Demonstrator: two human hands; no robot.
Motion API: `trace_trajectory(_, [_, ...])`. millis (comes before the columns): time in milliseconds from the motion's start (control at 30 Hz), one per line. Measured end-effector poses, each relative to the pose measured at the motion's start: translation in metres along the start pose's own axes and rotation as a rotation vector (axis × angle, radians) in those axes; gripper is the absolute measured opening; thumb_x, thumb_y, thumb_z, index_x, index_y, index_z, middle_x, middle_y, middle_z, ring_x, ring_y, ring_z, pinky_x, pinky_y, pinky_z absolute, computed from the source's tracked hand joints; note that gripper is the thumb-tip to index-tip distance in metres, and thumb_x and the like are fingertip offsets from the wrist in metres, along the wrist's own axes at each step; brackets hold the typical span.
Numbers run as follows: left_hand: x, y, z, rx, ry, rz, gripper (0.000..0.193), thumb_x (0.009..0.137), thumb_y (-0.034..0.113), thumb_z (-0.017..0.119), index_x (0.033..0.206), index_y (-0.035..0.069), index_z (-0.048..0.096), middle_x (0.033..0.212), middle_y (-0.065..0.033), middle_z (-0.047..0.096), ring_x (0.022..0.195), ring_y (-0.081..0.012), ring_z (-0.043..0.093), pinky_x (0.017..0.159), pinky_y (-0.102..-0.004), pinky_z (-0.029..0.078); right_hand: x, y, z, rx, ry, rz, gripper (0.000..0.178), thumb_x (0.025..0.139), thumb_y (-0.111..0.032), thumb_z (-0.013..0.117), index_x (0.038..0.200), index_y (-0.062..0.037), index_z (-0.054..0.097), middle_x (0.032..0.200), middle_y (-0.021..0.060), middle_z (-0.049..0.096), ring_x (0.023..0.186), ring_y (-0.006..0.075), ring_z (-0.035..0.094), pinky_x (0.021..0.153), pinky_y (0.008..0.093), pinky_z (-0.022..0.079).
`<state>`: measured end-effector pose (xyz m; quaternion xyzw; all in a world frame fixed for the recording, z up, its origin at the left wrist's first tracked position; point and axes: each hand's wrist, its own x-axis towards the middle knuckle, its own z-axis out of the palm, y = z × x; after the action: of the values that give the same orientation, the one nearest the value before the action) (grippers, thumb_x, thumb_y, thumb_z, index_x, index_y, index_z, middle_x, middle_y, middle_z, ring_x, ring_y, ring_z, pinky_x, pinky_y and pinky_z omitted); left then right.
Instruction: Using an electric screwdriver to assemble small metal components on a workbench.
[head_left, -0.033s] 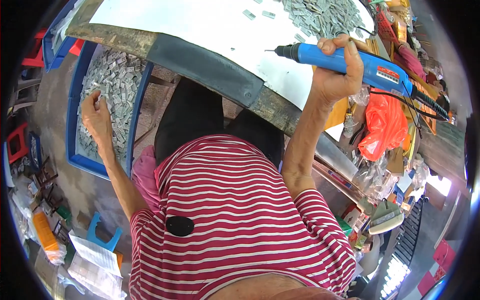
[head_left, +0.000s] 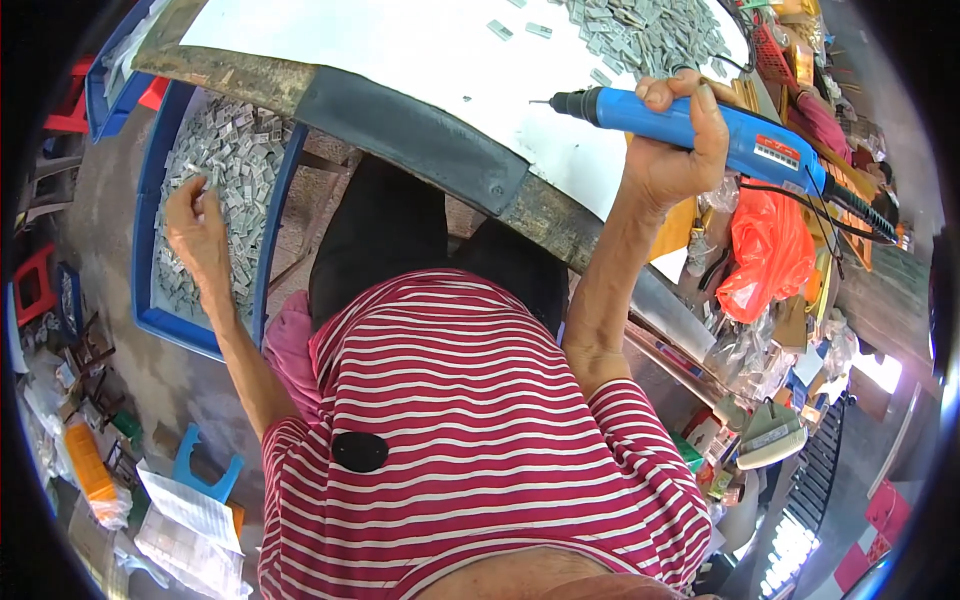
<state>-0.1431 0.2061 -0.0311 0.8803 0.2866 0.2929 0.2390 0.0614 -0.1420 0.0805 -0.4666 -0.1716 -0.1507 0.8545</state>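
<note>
1. a white-topped workbench (head_left: 400, 50) fills the upper middle of the view; its near edge is worn wood with a dark rubbery strip along it, running from the upper left down toward the right.
2. the person's red and white striped shirt (head_left: 480, 440) takes up the lower middle, with dark trousers showing under the bench's near edge.
3. a blue plastic crate (head_left: 145, 300) sits on the floor to the left of the bench, below its left end, and is filled with small grey metal pieces (head_left: 240, 170).
4. a second heap of the same grey pieces (head_left: 650, 35) lies on the bench near its far right corner, with a few loose ones scattered toward the far edge.
5. an orange plastic bag (head_left: 765, 255) hangs past the bench's right end, among clutter of packets and tools.
6. a blue electric screwdriver (head_left: 700, 125) is held level above the right part of the bench, its bit pointing left over the white top and not touching it; a dark cord leads off its back end to the right.
7. the right hand (head_left: 675, 150) is closed around the screwdriver's body, fingers wrapped over the top.
8. the left hand (head_left: 195, 225) reaches down into the crate, fingers curled among the grey pieces; i cannot tell whether it has any pinched.
</note>
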Motion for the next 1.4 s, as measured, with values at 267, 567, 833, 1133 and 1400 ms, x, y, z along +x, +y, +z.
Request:
trace_trajectory(267, [-0.015,0.193,0.063,-0.684,-0.408,0.236,0.018,0.076,0.007,0.063,0.093,0.001,0.06,0.084,-0.0101,0.06,0.066,-0.0169,0.058,0.057,-0.0267,0.048,-0.001,-0.011,0.007,0.174,0.032,-0.01,0.022,0.074,-0.004,0.051,0.094,0.0025,0.047,0.072,0.0166,0.056,0.053,0.021,0.053,0.054,0.037,0.047])
trace_trajectory(567, [-0.024,0.229,0.116,-0.647,-0.39,0.337,0.025,0.074,0.013,0.068,0.093,0.0,0.058,0.076,-0.0049,0.053,0.058,-0.01,0.043,0.054,-0.0245,0.041,-0.007,-0.02,0.005,0.051,-0.045,-0.01,0.018,0.077,-0.01,0.051,0.094,-0.0096,0.055,0.077,0.0116,0.057,0.06,0.0202,0.052,0.065,0.0385,0.042])
trace_trajectory(833, [-0.026,0.231,0.12,-0.606,-0.365,0.315,0.017,0.075,0.013,0.067,0.084,0.002,0.058,0.069,-0.0032,0.051,0.056,-0.0107,0.042,0.052,-0.0258,0.039,-0.006,-0.013,0.006,0.169,0.006,-0.055,0.023,0.074,-0.004,0.05,0.095,0.0025,0.046,0.074,0.0172,0.056,0.053,0.0215,0.054,0.055,0.0391,0.048])
trace_trajectory(1133, [-0.027,0.227,0.123,-0.596,-0.34,0.358,0.014,0.077,0.012,0.064,0.084,0.001,0.058,0.075,-0.006,0.055,0.056,-0.0131,0.046,0.052,-0.0273,0.042,-0.007,-0.012,0.004,0.168,-0.003,-0.04,0.023,0.074,-0.004,0.05,0.096,0.0019,0.046,0.075,0.0173,0.057,0.054,0.0213,0.054,0.056,0.0392,0.048])
trace_trajectory(1400, [-0.028,0.226,0.124,-0.585,-0.35,0.372,0.013,0.077,0.011,0.063,0.085,0.001,0.058,0.077,-0.0074,0.057,0.058,-0.0145,0.051,0.052,-0.0279,0.045,-0.006,-0.011,0.007,0.13,-0.005,-0.047,0.019,0.075,-0.002,0.051,0.093,0.0024,0.049,0.072,0.0162,0.057,0.052,0.0211,0.054,0.054,0.0376,0.048])
